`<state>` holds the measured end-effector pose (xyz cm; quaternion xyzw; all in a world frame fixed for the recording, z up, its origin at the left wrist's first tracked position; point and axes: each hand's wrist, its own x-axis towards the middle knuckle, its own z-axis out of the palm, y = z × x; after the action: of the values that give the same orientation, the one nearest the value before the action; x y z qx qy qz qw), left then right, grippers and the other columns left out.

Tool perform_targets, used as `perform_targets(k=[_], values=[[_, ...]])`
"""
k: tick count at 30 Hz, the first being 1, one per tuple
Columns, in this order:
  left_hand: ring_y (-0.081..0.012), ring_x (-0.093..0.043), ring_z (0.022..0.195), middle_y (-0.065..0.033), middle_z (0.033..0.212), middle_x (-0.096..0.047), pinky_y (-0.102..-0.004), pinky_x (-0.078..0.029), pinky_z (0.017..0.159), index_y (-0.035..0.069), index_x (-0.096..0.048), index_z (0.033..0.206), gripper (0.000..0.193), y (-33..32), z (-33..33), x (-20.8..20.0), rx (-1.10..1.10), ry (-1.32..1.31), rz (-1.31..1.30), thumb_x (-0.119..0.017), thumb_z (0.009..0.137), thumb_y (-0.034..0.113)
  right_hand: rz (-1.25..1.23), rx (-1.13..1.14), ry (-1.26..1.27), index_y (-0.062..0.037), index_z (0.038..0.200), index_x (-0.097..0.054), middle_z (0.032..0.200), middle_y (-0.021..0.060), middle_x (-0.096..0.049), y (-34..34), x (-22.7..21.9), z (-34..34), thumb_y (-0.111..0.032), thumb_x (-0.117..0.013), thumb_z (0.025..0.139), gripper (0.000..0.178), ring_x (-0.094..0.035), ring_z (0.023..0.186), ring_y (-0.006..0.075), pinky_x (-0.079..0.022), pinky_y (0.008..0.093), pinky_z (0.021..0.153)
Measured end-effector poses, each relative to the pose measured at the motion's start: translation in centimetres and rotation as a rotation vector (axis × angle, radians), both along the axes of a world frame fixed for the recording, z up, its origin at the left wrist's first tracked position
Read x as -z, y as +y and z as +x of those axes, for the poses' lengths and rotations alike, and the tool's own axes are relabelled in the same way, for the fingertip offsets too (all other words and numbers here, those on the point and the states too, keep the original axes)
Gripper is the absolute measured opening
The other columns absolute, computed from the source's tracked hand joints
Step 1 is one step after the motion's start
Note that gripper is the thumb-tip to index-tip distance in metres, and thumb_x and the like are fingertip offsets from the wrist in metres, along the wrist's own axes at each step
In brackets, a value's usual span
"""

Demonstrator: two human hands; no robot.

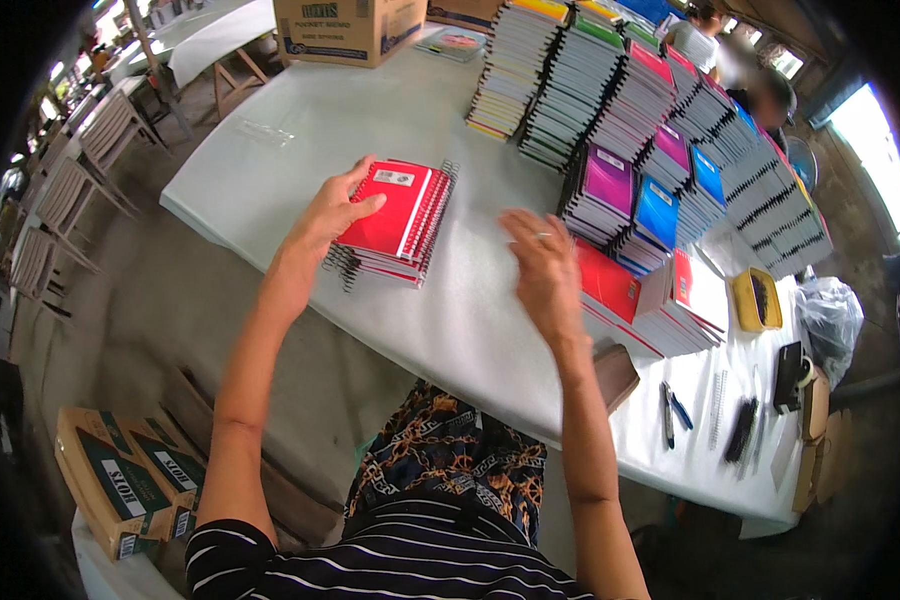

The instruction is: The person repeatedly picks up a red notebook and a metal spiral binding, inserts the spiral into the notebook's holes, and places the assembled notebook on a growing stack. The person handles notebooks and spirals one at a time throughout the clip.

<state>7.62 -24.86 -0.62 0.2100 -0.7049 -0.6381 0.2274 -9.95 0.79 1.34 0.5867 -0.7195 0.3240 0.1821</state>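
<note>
A stack of red spiral-bound notebooks (395,215) stands on the white-covered table in front of me. Its wire coils stick out on the right side and at the lower left. My left hand (335,205) grips the stack from the left, thumb on the top cover and fingertips at the far edge. To the right, my right hand (542,265) is raised over the table, slightly blurred, its fingers stretched out with nothing visible in them. Nearest to it are a stack of red notebooks (608,283) and purple notebooks (608,182).
Tall notebook stacks (570,95) fill the far right. Blue notebooks (656,212), a yellow container (757,300), pliers (678,408) and a black brush-like bundle (741,430) lie rightward. A cardboard box (345,30) sits at the back; more cartons (120,490) are lower left. People are beyond the stacks.
</note>
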Motion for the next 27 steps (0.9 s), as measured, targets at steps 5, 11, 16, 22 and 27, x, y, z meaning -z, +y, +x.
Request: perform_targets(k=[5,11,16,22,27], values=[[-0.0292,-0.025,0.147,-0.0226,0.156,-0.031,-0.0368,-0.025,0.117,0.003,-0.029,0.152,0.078,-1.4,-0.8,-0.6,-0.054,-0.217,-0.512,-0.071,0.088,0.018,0.249,0.451,0.022,0.0001,0.132,-0.053,0.136,0.0191,-0.055,7.8,2.3,-4.4,-0.007,-0.067,0.084,0.051,-0.051,0.129,0.0332,-0.035,0.045,0.112],[-0.0382,-0.019,0.148,-0.0166,0.158,-0.029,-0.0468,-0.021,0.118,0.019,-0.038,0.15,0.065,6.7,-3.2,-5.3,-0.335,0.047,-1.002,-0.066,0.091,0.016,0.326,0.439,0.279,0.0001,0.134,-0.052,0.139,0.021,-0.053,11.3,5.5,-5.9,-0.003,-0.066,0.083,0.054,-0.051,0.129,0.0368,-0.043,0.045,0.107],[-0.0234,-0.014,0.149,-0.0143,0.161,-0.021,-0.0369,-0.016,0.12,0.0,-0.02,0.153,0.086,15.4,-4.6,-2.9,0.261,0.131,-0.204,-0.07,0.09,0.029,0.147,0.263,0.105,-0.0001,0.125,-0.057,0.114,0.0244,-0.065,11.1,2.6,-6.4,-0.004,-0.058,0.091,0.034,-0.065,0.105,0.0365,-0.054,0.0458,0.083],[-0.0433,-0.017,0.146,-0.0225,0.157,-0.022,-0.0524,-0.021,0.117,-0.002,-0.02,0.151,0.092,26.3,-6.0,0.2,0.196,0.26,-0.819,-0.075,0.079,0.014,-0.14,0.396,-0.732,0.0039,0.118,-0.058,0.069,0.0148,-0.061,10.7,-2.3,3.3,-0.014,-0.057,0.099,0.026,-0.058,0.06,0.0137,-0.045,0.0323,0.053],[-0.0416,-0.045,0.133,-0.0232,0.146,-0.044,-0.0509,-0.035,0.112,-0.007,-0.033,0.145,0.069,26.9,-5.8,0.3,0.196,0.408,-0.87,-0.065,0.086,0.01,-0.303,0.165,-1.162,0.0041,0.122,-0.057,0.1,0.0113,-0.064,15.0,-1.9,5.3,-0.02,-0.064,0.097,0.035,-0.059,0.093,0.0132,-0.05,0.0287,0.08]])
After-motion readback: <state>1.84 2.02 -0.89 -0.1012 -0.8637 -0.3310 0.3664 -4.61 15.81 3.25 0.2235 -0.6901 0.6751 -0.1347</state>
